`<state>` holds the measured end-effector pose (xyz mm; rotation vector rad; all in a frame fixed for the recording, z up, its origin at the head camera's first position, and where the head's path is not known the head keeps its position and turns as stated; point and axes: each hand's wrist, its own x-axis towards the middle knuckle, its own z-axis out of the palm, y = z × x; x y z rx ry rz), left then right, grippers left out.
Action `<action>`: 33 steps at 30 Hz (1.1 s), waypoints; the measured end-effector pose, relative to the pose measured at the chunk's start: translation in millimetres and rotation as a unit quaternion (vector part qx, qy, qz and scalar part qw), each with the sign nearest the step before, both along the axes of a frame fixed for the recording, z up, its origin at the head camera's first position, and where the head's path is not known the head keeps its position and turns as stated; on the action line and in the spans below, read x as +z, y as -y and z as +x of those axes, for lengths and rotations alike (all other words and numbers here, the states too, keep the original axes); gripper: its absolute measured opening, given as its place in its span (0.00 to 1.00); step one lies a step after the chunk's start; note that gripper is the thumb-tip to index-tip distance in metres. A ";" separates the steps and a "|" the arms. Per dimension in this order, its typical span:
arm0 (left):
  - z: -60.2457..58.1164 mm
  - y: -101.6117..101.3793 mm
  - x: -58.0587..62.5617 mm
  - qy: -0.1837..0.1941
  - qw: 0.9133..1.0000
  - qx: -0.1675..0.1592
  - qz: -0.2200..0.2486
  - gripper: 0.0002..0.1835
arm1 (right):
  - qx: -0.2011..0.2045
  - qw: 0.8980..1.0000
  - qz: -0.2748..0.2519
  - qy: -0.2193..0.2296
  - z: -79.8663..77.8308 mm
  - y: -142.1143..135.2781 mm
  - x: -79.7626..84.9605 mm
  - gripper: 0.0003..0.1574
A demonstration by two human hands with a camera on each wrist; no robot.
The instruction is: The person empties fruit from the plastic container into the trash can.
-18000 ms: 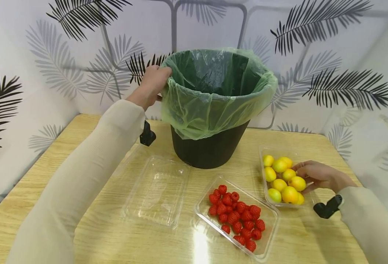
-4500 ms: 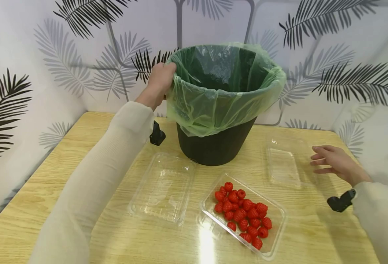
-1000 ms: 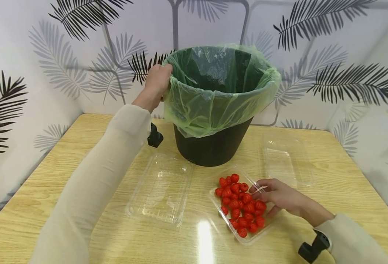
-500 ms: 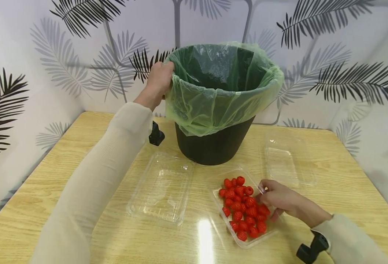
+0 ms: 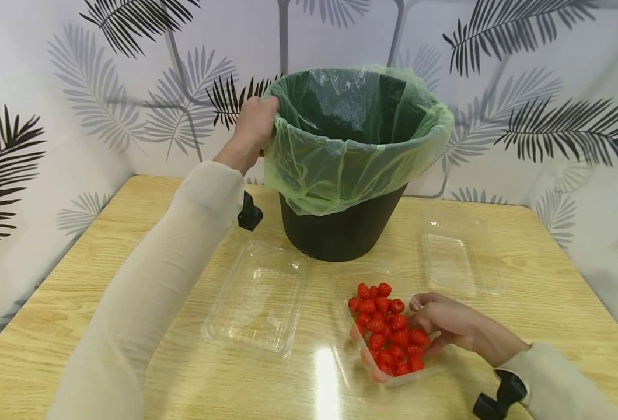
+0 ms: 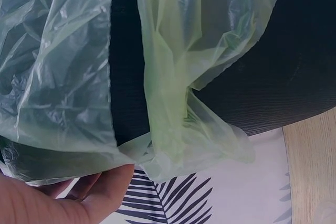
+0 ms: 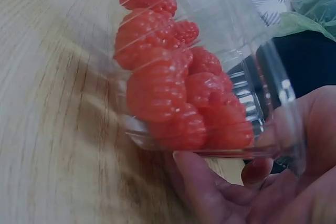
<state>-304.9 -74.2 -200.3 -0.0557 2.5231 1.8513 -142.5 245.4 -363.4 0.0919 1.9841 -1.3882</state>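
Observation:
At the back stands a black trash bin (image 5: pixel 340 233) lined with a thin green bag (image 5: pixel 335 169). My left hand (image 5: pixel 253 125) grips the bin's rim at its left side over the bag; the left wrist view shows curled fingers (image 6: pixel 107 192) at the bag's edge. Lower right, my right hand (image 5: pixel 453 326) holds the right side of a clear plastic box (image 7: pixel 286 95) full of red raspberries (image 5: pixel 384 332). In the right wrist view, the box looks tilted, with fingers (image 7: pixel 197 184) under its near end. Whether it still touches the table cannot be told.
A clear, empty plastic box (image 5: pixel 258 297) lies on the wooden table (image 5: pixel 146 350) in front of the bin, left of the raspberries. Another empty clear box (image 5: pixel 461 256) lies at right, behind my right hand. A patterned wall (image 5: pixel 130 116) closes off the back.
Yellow fruit filled the right-hand box 18 seconds ago; it stood empty by 4.5 seconds ago. My right hand then moved to the raspberry box, which has since turned and tilted. The left hand stays put.

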 end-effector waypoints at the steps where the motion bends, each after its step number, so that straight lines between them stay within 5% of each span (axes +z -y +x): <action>1: -0.2 -0.2 0.2 0.000 1.000 0.000 -0.001 0.17 | 0.002 1.000 -0.013 0.003 0.3 -0.8 -0.6 0.15; 9: 0.0 -0.5 -0.6 0.003 1.000 0.002 0.008 0.16 | 0.010 0.992 -0.128 0.011 7.0 -9.9 -7.7 0.17; 18: -0.2 0.6 -1.5 0.001 1.000 0.003 0.002 0.13 | -0.016 0.981 -0.191 -0.010 13.3 -14.8 -18.3 0.22; 27: -1.4 -1.0 -1.5 -0.001 1.000 0.008 0.002 0.14 | -0.056 0.980 -0.191 -0.028 16.4 -18.0 -21.5 0.43; 33: -1.7 -0.8 -1.7 0.004 1.000 0.006 -0.005 0.17 | -0.057 0.974 -0.219 -0.027 17.5 -22.4 -24.7 0.39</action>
